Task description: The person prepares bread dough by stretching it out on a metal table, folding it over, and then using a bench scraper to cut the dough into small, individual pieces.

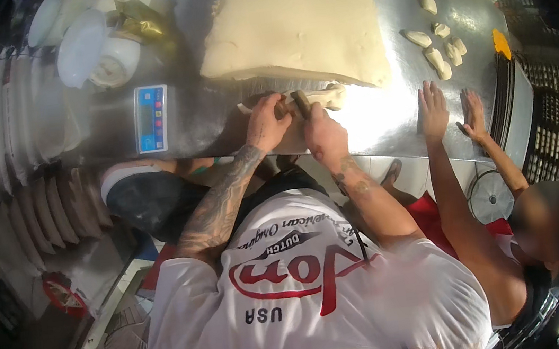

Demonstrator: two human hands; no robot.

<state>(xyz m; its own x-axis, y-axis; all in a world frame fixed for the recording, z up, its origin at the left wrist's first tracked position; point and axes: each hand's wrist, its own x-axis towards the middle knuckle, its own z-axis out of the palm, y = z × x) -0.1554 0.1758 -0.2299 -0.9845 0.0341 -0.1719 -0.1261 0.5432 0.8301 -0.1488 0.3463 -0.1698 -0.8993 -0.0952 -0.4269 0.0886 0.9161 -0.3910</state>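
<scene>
Dough strip (pixel 326 97) lies on the steel table (pixel 384 120), just in front of the big dough slab (pixel 302 18). Left hand (pixel 266 126) and right hand (pixel 322 134) each curl tight around a wooden-handled tool (pixel 300 102) pressed against that strip. Beside the slab sit small dough pieces (pixel 442 50); another person's 2 hands (pixel 433 110) rest flat nearby.
</scene>
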